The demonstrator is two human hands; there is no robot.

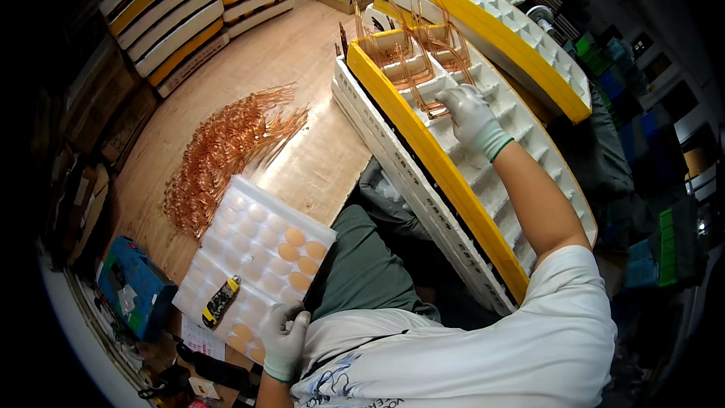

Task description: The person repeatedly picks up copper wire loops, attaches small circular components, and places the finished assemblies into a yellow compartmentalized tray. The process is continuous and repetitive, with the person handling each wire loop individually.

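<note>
My right hand (470, 112), in a white glove with a green cuff, is closed on the ends of bent copper wires (436, 108) in a compartment of the yellow-edged white foam tray (483, 185). More long copper wires (408, 49) stand and lie in the compartments at its far end. At the near edge of a translucent white sheet (204, 276) is my gloved left hand (284, 338). Its fingers are curled; what they hold, if anything, is hidden. On the sheet show round copper-coloured discs (300, 281) and a yellow-and-black utility knife (220, 302).
A heap of thin copper pieces (219, 159) spreads over the wooden table (302, 53). Foam trays (166, 15) are stacked at the far left. Another yellow-edged tray (498, 23) stands beyond mine on the right. A blue case (136, 287) sits at the left.
</note>
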